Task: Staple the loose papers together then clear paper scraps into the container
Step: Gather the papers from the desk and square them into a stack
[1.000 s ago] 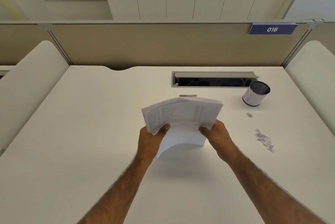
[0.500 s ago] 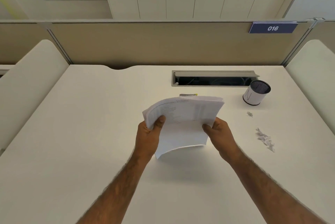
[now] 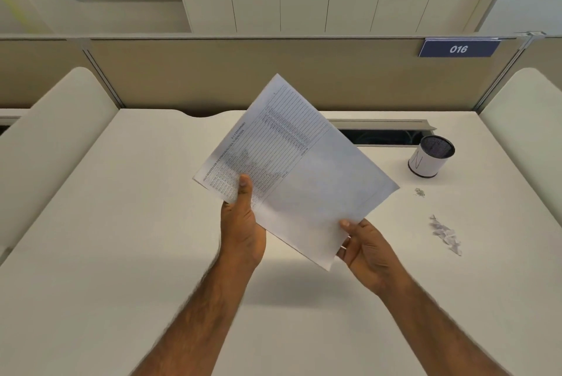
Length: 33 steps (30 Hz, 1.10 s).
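Left hand (image 3: pixel 241 223) grip clamped on the papers (image 3: pixel 292 169), thumb pressed on the printed corner; right hand (image 3: pixel 366 249) grip pinching the near bottom edge, the stack held tilted in the air above the desk (image 3: pixel 121 223). Best to square the edges flush before stapling; no stapler visible from here. Off right on the desk: scraps (image 3: pixel 445 234), a smaller speck pile (image 3: pixel 420 192), and the cup-shaped container (image 3: pixel 431 156) beyond them.
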Each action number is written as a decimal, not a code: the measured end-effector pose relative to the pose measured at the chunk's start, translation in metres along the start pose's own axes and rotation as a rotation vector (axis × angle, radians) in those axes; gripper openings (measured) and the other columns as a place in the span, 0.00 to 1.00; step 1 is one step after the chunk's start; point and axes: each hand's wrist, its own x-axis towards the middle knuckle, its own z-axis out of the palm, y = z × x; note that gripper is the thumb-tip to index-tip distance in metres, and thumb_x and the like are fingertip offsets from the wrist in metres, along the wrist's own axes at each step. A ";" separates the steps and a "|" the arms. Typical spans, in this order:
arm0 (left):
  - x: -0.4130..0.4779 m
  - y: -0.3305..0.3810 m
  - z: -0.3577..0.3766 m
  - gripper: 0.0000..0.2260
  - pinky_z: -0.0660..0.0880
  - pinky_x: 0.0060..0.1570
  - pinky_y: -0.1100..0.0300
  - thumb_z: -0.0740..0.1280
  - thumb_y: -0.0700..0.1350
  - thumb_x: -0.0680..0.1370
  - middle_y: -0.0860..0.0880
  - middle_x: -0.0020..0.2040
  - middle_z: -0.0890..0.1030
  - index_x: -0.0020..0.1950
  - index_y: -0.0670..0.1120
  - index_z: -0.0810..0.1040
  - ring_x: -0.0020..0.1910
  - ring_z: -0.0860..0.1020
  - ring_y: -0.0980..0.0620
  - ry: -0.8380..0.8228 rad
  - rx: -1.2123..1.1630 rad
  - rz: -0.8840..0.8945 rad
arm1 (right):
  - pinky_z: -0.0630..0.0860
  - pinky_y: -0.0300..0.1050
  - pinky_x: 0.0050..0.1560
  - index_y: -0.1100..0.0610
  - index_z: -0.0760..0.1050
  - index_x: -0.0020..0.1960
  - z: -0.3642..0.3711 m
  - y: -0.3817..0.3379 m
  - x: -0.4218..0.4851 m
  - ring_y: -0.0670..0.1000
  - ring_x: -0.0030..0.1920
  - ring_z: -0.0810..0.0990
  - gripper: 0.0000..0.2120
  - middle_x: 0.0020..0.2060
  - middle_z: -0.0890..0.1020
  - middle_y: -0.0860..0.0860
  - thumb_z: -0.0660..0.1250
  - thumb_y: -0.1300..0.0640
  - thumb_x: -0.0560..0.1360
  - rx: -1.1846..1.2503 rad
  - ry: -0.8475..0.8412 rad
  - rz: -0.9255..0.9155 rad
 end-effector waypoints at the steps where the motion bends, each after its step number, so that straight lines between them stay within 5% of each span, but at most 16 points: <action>1: -0.001 -0.003 -0.003 0.11 0.79 0.63 0.45 0.66 0.51 0.81 0.50 0.66 0.83 0.60 0.58 0.85 0.65 0.81 0.47 -0.001 -0.010 -0.005 | 0.83 0.51 0.51 0.58 0.77 0.66 0.002 -0.003 0.003 0.54 0.55 0.85 0.19 0.60 0.84 0.55 0.68 0.63 0.75 -0.006 0.042 -0.023; 8: 0.022 0.009 -0.054 0.15 0.84 0.46 0.58 0.61 0.53 0.84 0.46 0.59 0.86 0.60 0.46 0.81 0.60 0.84 0.48 0.121 0.055 -0.021 | 0.83 0.44 0.46 0.60 0.81 0.59 -0.026 -0.034 0.005 0.50 0.51 0.86 0.13 0.56 0.86 0.55 0.62 0.68 0.79 -0.208 0.175 -0.119; 12: 0.037 0.033 -0.073 0.27 0.83 0.53 0.50 0.64 0.65 0.78 0.44 0.65 0.84 0.70 0.49 0.78 0.61 0.84 0.45 -0.196 0.442 -0.136 | 0.82 0.42 0.47 0.61 0.81 0.59 -0.044 -0.049 0.000 0.51 0.52 0.86 0.13 0.57 0.85 0.57 0.62 0.69 0.79 -0.264 0.142 -0.147; 16: 0.035 0.035 -0.061 0.30 0.81 0.59 0.41 0.75 0.65 0.71 0.44 0.62 0.85 0.66 0.47 0.81 0.61 0.83 0.41 -0.424 0.689 -0.224 | 0.82 0.44 0.49 0.58 0.82 0.58 -0.036 -0.058 0.000 0.54 0.55 0.85 0.14 0.58 0.85 0.57 0.62 0.68 0.80 -0.330 0.113 -0.232; 20: 0.039 0.029 -0.058 0.15 0.83 0.56 0.51 0.74 0.57 0.74 0.50 0.58 0.86 0.58 0.55 0.86 0.59 0.84 0.48 -0.424 0.758 -0.107 | 0.81 0.46 0.53 0.56 0.83 0.56 -0.023 -0.065 -0.001 0.54 0.56 0.84 0.12 0.57 0.85 0.56 0.65 0.67 0.79 -0.313 0.084 -0.385; 23: 0.033 0.024 -0.057 0.17 0.82 0.49 0.61 0.77 0.64 0.67 0.54 0.54 0.87 0.53 0.60 0.86 0.55 0.85 0.53 -0.398 0.736 -0.008 | 0.80 0.47 0.55 0.57 0.83 0.57 -0.021 -0.066 -0.001 0.56 0.57 0.83 0.12 0.57 0.85 0.57 0.70 0.64 0.75 -0.334 0.093 -0.455; 30: 0.019 -0.012 -0.087 0.15 0.84 0.52 0.53 0.82 0.56 0.68 0.50 0.52 0.88 0.52 0.54 0.87 0.54 0.86 0.48 -0.269 0.764 -0.022 | 0.80 0.45 0.52 0.56 0.82 0.59 -0.035 -0.037 -0.002 0.55 0.55 0.84 0.17 0.56 0.85 0.58 0.70 0.70 0.74 -0.449 0.081 -0.381; 33: 0.012 -0.024 -0.099 0.11 0.83 0.51 0.58 0.80 0.50 0.70 0.52 0.51 0.88 0.52 0.55 0.87 0.54 0.86 0.50 -0.243 0.752 -0.020 | 0.79 0.48 0.52 0.55 0.83 0.58 -0.039 -0.027 -0.005 0.55 0.53 0.85 0.15 0.54 0.86 0.57 0.72 0.64 0.72 -0.510 0.095 -0.337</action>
